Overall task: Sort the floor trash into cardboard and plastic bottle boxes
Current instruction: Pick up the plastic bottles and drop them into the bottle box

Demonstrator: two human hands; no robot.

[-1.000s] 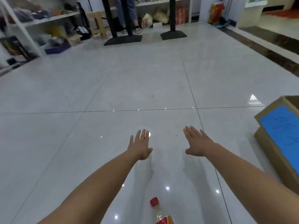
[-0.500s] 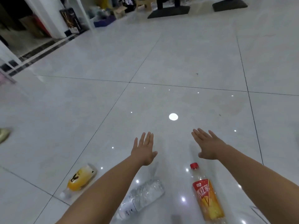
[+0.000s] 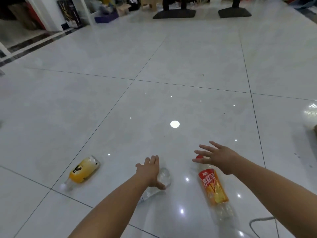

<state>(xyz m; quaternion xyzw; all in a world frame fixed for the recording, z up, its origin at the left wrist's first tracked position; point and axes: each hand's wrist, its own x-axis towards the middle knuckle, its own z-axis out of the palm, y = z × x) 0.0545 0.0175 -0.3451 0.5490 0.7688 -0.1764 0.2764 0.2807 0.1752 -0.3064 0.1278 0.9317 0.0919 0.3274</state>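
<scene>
Three plastic bottles lie on the white tiled floor. A clear crumpled bottle [image 3: 163, 177] lies in the middle, and my left hand [image 3: 151, 170] hovers over it with fingers spread, partly hiding it. To its right lies a bottle with a red and orange label [image 3: 213, 186] and a red cap. My right hand [image 3: 217, 156] is spread above that bottle's cap end, holding nothing. A yellow-labelled bottle [image 3: 84, 170] lies apart at the left.
A thin cable [image 3: 262, 222] loops on the floor at the bottom right. Two black stand bases [image 3: 174, 13] sit at the far end, with shelves and boxes [image 3: 106, 16] at the far left. A cardboard corner [image 3: 315, 128] shows at the right edge.
The view has tipped down and back towards the bottles. Both hands have come lower and nearer, the left over the clear bottle, the right over the red cap.
</scene>
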